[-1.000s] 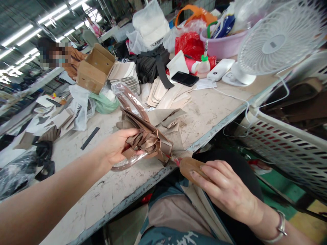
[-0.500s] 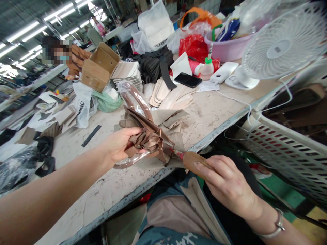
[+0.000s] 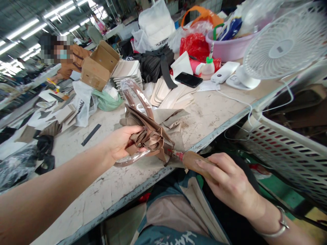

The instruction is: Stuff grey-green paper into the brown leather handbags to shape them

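Note:
A brown leather-like bag [image 3: 167, 139], its edges and folds bunched together, is held over the worktable by my left hand [image 3: 126, 141], whose fingers are closed round the gathered material. Its brown handles [image 3: 136, 97] are wrapped in clear plastic. My right hand [image 3: 227, 180] is closed round the thick handle of a wooden-handled, awl-like tool [image 3: 195, 161]. The tool is reddish near its thin front end, which meets the bag's near right edge; the very tip cannot be made out. Grey-brown sheet material [image 3: 173, 119] lies beneath and behind the bag.
On the worktable [image 3: 212, 109] are a black phone [image 3: 189, 79], pale stacked pieces [image 3: 160, 92], black strips [image 3: 155, 64], a cardboard box [image 3: 98, 66] and a white fan [image 3: 281, 51]. A white plastic crate [image 3: 286, 143] stands at right. Another person [image 3: 76, 56] works at far left.
Both my hands, the bag and the tool stay nearly in place. The far person's arm has reached out, and a small yellow item now shows at their hand.

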The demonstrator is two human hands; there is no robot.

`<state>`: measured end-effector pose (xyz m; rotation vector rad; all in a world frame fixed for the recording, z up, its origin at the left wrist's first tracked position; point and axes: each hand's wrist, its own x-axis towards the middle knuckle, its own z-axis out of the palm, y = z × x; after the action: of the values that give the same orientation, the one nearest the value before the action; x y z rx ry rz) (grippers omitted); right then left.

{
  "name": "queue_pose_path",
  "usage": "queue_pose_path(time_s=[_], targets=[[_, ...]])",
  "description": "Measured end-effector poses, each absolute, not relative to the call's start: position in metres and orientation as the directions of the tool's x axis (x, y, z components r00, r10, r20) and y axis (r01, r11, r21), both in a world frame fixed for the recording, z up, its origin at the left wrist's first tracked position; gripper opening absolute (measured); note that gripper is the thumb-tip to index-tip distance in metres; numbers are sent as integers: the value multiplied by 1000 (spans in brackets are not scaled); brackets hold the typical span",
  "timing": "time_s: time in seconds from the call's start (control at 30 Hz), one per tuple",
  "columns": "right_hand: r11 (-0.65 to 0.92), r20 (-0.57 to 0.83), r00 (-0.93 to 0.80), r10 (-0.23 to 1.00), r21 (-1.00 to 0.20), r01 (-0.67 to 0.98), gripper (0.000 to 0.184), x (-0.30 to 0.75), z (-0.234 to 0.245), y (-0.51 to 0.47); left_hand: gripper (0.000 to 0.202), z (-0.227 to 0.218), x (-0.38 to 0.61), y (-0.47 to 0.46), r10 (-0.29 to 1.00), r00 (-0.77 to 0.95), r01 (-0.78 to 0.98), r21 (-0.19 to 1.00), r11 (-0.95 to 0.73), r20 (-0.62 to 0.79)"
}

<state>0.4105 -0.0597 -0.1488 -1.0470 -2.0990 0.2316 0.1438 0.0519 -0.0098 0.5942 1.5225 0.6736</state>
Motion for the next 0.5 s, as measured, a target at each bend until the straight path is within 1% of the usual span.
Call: queue_pose_path(time_s=[0.07,0.17,0.33,0.4,0.5], targets=[[634,560,-352,750,-460,621,50,413,-149,-56,17,-9,144,52,728,-58,29,728,685,-683],[634,555,-365,747,-433,640,47,413,-149,-54,16,-9,144,54,714,-66,31,714,700,-697],[635,501,-409,763,-459,622,44,407,-152,-61,17,-10,147,56,709,-44,34,709,705,-703],[647,487,-439,755,-451,615,44,407,-153,-62,17,-10,148,57,715,-42,43,714,699,-697],[644,520,-411,748,-422,638,45,411,-152,-57,17,-11,149,59,716,-24,38,715,698,-697]])
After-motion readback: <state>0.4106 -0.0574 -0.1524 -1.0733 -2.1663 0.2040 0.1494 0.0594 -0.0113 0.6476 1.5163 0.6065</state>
